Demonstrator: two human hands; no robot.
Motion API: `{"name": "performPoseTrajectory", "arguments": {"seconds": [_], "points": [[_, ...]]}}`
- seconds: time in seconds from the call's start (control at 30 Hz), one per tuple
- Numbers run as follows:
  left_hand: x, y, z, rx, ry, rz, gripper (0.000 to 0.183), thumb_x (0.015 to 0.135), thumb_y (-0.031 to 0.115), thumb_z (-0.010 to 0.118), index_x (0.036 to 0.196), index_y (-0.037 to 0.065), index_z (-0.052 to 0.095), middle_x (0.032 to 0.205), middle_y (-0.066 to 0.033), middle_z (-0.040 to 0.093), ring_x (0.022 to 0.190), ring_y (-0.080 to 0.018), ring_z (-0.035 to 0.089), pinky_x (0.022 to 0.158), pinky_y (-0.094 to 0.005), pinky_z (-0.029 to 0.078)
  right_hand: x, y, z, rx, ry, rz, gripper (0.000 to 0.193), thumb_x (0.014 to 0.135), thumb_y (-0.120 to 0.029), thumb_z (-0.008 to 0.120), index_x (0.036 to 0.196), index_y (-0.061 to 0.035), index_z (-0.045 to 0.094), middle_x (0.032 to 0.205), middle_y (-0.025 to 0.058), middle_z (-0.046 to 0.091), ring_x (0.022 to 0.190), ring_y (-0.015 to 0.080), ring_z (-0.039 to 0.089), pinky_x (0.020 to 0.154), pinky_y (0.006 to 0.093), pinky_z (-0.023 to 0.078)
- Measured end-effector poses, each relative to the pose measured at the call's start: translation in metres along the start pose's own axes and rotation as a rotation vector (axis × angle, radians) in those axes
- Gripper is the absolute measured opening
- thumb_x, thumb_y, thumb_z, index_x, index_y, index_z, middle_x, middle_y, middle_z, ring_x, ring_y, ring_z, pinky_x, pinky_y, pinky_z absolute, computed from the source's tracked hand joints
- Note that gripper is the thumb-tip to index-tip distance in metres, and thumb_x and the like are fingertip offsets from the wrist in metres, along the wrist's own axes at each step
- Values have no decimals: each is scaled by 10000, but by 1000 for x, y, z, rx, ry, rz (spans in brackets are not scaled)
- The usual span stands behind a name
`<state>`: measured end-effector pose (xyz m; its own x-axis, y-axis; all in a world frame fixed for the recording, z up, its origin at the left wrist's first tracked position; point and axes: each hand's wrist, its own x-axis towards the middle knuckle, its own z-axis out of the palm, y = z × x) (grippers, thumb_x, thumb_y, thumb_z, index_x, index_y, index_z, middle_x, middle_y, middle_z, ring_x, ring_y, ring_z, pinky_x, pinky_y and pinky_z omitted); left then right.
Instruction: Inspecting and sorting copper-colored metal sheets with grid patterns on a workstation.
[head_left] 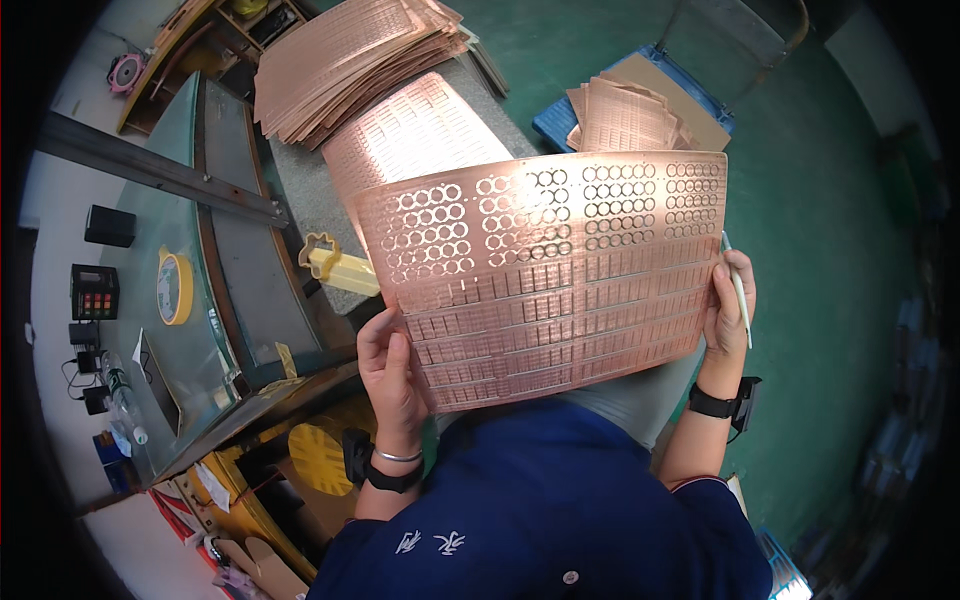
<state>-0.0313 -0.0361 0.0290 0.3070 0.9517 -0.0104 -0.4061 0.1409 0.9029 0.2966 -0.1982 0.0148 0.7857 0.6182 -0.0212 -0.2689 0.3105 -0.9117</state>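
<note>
Copper sheet [550, 275]: held up w/ both hands — tilted to catch light
Left hand [390, 375]: fingers clamped on bottom-left corner
Right hand [728, 315]: fingers pinch right edge — white pen [738, 290] tucked in too

Yellow tape roll [174, 287] — beside stacked copper sheets [350, 60] (background).

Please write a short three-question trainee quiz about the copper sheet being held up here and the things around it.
1. True or false: both hands grip the thin copper-coloured punched sheet.
2. What else does the right hand hold? A) a slim white pen-like tool B) a roll of tape C) nothing
3. Where does the yellow tape roll lie?

Key:
1. True: the left hand holds its lower left corner and the right hand its right edge.
2. A.
3. On the glass-topped bench, to the person's left.
</note>
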Motion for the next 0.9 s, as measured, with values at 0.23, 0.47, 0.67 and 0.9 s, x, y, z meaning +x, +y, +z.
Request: {"name": "performPoseTrajectory", "arguments": {"seconds": [0.23,0.47,0.67,0.9], "points": [[1,3,1,-51,47,-10,353,916,76,497,1252,80,389,1152,-116,550,1051,-177,537,922,-309,426,2,-4,13,-14,-38,39,347,922,-176,499,1196,33,459,1126,171,582,1004,166,590,821,254,498],[3,4,0,-58,59,-61,390,916,103,507,1274,84,351,1146,-129,552,1045,-178,543,912,-315,438,-3,10,-12,64,-111,136,366,937,-254,477,1136,53,488,1036,137,611,931,158,604,799,257,502],[6,12,15,-101,58,-122,437,921,107,486,1319,80,308,1224,-147,504,1093,-207,528,949,-339,430,-5,5,8,-29,-41,90,225,920,-171,519,1038,19,543,970,92,617,855,118,595,768,240,500],[10,6,4,-379,-84,-298,419,972,251,355,1334,51,289,1295,-136,447,1159,-226,483,978,-370,408,-5,9,10,5,-3,138,264,926,-206,510,1047,26,541,963,94,626,838,124,609,758,247,511]]}}
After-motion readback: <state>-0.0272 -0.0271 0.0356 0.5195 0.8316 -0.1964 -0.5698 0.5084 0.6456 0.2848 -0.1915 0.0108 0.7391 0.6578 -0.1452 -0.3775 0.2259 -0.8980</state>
